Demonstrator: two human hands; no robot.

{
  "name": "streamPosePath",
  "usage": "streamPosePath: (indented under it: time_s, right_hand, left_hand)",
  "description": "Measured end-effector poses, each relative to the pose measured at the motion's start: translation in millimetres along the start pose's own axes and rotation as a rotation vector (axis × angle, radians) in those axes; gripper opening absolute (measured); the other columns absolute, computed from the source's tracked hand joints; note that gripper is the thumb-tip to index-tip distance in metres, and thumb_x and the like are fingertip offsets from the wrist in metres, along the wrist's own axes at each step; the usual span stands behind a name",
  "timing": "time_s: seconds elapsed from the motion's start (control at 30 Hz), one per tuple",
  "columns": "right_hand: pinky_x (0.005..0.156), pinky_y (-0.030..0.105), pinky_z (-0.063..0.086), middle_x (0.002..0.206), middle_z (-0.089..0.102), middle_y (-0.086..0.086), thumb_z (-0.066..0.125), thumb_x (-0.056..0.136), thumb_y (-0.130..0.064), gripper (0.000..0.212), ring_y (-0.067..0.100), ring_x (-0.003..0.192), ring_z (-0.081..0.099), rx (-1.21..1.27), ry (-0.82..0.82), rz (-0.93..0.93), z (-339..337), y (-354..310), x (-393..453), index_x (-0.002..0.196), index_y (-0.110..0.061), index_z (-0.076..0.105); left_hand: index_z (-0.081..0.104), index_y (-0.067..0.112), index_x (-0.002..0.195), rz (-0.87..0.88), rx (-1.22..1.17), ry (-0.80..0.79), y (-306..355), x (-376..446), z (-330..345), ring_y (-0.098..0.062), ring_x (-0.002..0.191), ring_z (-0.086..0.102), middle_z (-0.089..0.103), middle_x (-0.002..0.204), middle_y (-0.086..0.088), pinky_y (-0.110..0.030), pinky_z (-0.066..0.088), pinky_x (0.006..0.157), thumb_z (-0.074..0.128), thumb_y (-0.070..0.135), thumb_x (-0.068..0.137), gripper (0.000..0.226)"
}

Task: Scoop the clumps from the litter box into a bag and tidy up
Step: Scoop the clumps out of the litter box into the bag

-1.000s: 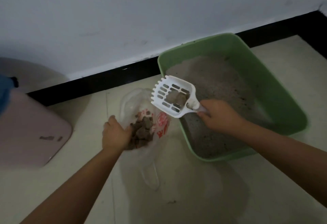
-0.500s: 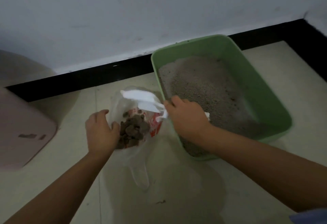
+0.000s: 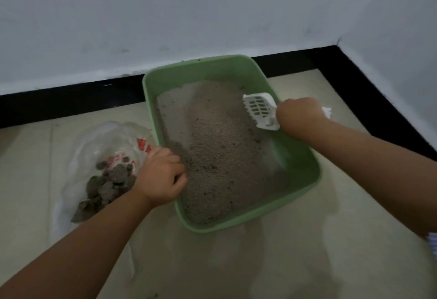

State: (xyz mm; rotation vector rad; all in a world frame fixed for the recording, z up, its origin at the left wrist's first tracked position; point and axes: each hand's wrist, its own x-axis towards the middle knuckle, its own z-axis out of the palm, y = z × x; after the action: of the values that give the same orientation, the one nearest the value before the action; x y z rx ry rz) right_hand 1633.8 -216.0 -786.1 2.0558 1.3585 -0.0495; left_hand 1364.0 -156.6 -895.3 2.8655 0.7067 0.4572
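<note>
While the right hand (image 3: pixel 299 115) curls its grip round the handle of the white slotted scoop (image 3: pixel 260 111), the scoop's head points away from the wrist toward the far right corner of the green litter box (image 3: pixel 300 176), held just above the litter (image 3: pixel 220 147) with nothing visible in its slots. Across the box from that grip, the left hand (image 3: pixel 162 176) has its fingers curled over the near left rim, holding the wall; I cannot tell whether it also pinches the bag's edge. Just outside that hand lies the clear plastic bag (image 3: pixel 94 142) with red print, slumped on the floor (image 3: pixel 272 263), and the dark clumps (image 3: pixel 106 185) sit piled inside it beside the wrist. The box stands close to the black skirting (image 3: pixel 71 98) under the white wall. The step in hand looks like another sifting pass. To do it well, sink the scoop's front edge low into the litter and draw it slowly toward the body, then shake it gently so that loose grains fall through. The left hand should steady the box against the pull. Carry each load level, since the bag's mouth has sagged and may need reopening first.
</note>
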Motion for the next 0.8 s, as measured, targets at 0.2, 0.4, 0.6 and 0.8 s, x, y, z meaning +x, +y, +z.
streamPosePath:
  time_s: [0.2, 0.4, 0.6, 0.8]
  right_hand:
    - [0.066, 0.025, 0.039, 0.087, 0.057, 0.001, 0.041, 0.098, -0.026, 0.031, 0.018, 0.081, 0.057, -0.113, -0.063, -0.195, 6, -16, 16, 0.115, -0.005, 0.055]
    - [0.061, 0.023, 0.042, 0.063, 0.042, -0.004, 0.054, 0.087, -0.017, 0.019, 0.009, 0.058, 0.048, -0.145, -0.136, -0.305, -8, 12, 34, 0.103, -0.011, 0.062]
    - [0.065, 0.028, 0.039, 0.069, 0.049, 0.007, 0.043, 0.091, -0.016, 0.03, 0.023, 0.072, 0.048, 0.168, -0.259, -0.357, 20, 35, 38, 0.061, -0.01, 0.044]
    - [0.052, 0.022, 0.031, 0.057, 0.039, 0.002, 0.046, 0.087, -0.008, 0.035, 0.012, 0.051, 0.035, 0.406, -0.303, -0.393, 49, 11, 21, 0.054, -0.016, 0.036]
  left_hand:
    - [0.047, 0.011, 0.045, 0.048, 0.011, -0.005, -6, 0, 6, -0.016, 0.062, 0.025, 0.043, 0.049, -0.003, -0.029, 0.018, 0.062, 0.037, 0.022, 0.069, 0.029]
    - [0.048, 0.011, 0.046, 0.056, 0.022, 0.025, -7, 0, 12, -0.017, 0.062, 0.026, 0.043, 0.05, -0.003, -0.03, 0.021, 0.063, 0.037, 0.022, 0.069, 0.027]
    - [0.048, 0.011, 0.046, 0.072, 0.009, 0.061, -8, 0, 15, -0.019, 0.063, 0.027, 0.044, 0.051, -0.005, -0.029, 0.021, 0.063, 0.038, 0.022, 0.07, 0.028]
    - [0.048, 0.01, 0.047, 0.049, -0.034, 0.122, -7, 0, 18, -0.019, 0.063, 0.028, 0.044, 0.052, -0.005, -0.03, 0.023, 0.065, 0.037, 0.02, 0.071, 0.029]
